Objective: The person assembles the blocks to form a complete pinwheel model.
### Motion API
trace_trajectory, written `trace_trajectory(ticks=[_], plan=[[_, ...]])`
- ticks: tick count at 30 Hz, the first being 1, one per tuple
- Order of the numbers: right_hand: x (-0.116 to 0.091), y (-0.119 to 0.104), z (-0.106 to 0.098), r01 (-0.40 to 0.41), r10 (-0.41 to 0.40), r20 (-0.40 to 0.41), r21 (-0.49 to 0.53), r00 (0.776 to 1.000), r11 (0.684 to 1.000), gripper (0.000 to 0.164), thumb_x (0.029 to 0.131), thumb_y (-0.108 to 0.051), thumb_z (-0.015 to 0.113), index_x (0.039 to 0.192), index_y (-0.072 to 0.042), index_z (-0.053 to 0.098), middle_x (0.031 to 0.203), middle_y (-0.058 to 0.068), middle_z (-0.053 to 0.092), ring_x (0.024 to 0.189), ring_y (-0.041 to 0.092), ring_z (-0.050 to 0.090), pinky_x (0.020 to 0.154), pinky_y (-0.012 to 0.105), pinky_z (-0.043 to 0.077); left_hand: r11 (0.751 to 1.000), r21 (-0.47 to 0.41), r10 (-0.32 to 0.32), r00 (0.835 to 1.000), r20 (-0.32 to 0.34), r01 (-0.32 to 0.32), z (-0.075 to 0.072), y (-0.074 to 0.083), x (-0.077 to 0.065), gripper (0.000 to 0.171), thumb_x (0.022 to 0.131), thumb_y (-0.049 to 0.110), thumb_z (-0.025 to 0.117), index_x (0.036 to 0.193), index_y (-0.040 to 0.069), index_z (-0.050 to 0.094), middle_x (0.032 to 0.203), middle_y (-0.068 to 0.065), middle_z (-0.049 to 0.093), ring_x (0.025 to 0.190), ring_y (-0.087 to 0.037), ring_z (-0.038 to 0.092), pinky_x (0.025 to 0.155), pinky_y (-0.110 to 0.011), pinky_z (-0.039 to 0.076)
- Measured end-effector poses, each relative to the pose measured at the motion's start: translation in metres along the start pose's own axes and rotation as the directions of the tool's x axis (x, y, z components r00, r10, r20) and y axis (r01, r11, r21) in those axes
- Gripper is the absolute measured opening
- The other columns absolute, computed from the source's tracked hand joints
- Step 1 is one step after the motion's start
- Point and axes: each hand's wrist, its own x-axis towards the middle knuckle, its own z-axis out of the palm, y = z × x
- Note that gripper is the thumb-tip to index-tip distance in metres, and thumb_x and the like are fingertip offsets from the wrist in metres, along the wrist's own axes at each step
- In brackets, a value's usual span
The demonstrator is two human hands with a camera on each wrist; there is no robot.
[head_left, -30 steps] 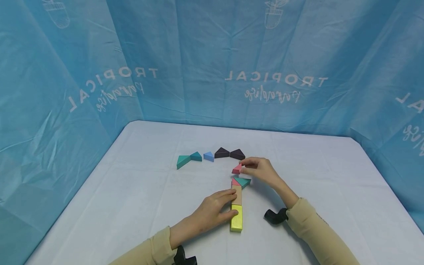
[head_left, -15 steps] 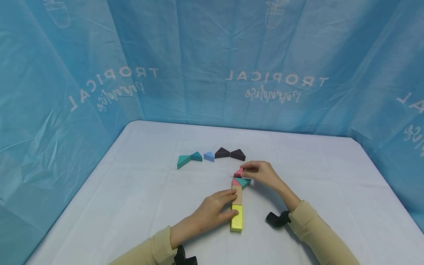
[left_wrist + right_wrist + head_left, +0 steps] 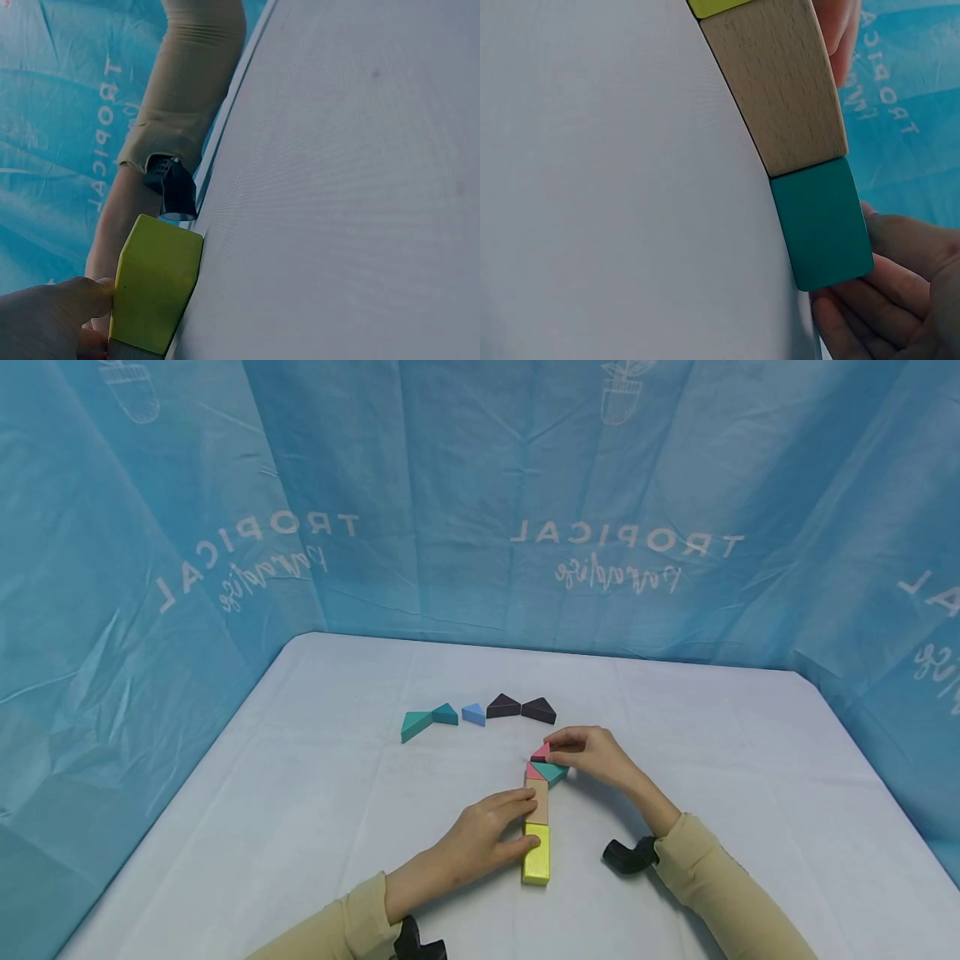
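My right hand (image 3: pixel 596 753) pinches a pink triangular block (image 3: pixel 540 752) between thumb and fingers at the far end of a row of blocks. In that row, a second pink triangular block (image 3: pixel 532 772) lies beside a teal triangular block (image 3: pixel 551 772), which juts out to the right. Nearer stand a plain wooden block (image 3: pixel 540 815) and a yellow block (image 3: pixel 536 866), end to end. My left hand (image 3: pixel 468 839) rests on these two, fingertips on the wooden one and thumb on the yellow one (image 3: pixel 154 289). In the right wrist view, the teal block (image 3: pixel 821 225) hides the pink blocks.
Beyond the row lie two black triangular blocks (image 3: pixel 503 707), a light blue one (image 3: pixel 473 714) and two teal ones (image 3: pixel 415 725). White cloth covers the table (image 3: pixel 300 777). A blue printed curtain (image 3: pixel 465 527) surrounds it. Each wrist wears a black camera (image 3: pixel 628 856).
My right hand has brought the pink triangular block nearer and slightly right, down to the end of the row. My left hand has stayed on the wooden and yellow blocks.
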Motion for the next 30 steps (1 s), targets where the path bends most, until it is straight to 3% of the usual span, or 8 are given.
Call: trace_trajectory(ticks=[10, 30], plan=[[0.0028, -0.0018, -0.0007, 0.0, 0.0, 0.0, -0.034, 1.0, 0.999, 0.028, 0.089, -0.028, 0.067, 0.108, -0.007, 0.071, 0.1, 0.0, 0.069, 0.091, 0.013, 0.064, 0.079, 0.033, 0.052, 1.0, 0.0, 0.005, 1.0, -0.006, -0.005, 0.0011, -0.0006, -0.0002, 0.045, 0.088, 0.029, 0.068, 0.123, 0.001, 0.061, 0.133, -0.009, 0.054, 0.122, -0.018, 0.05, 0.1, -0.031, 0.041], [-0.0002, -0.0062, 0.0027, -0.003, 0.002, -0.032, -0.034, 0.999, 0.999, 0.028, 0.086, -0.027, 0.07, 0.105, -0.007, 0.072, 0.097, -0.001, 0.07, 0.088, 0.012, 0.065, 0.08, 0.036, 0.051, 1.0, 0.004, -0.007, 1.0, 0.005, 0.007, -0.0005, 0.0009, 0.0003, 0.046, 0.088, 0.029, 0.068, 0.123, 0.001, 0.06, 0.133, -0.009, 0.054, 0.123, -0.018, 0.049, 0.1, -0.031, 0.041]])
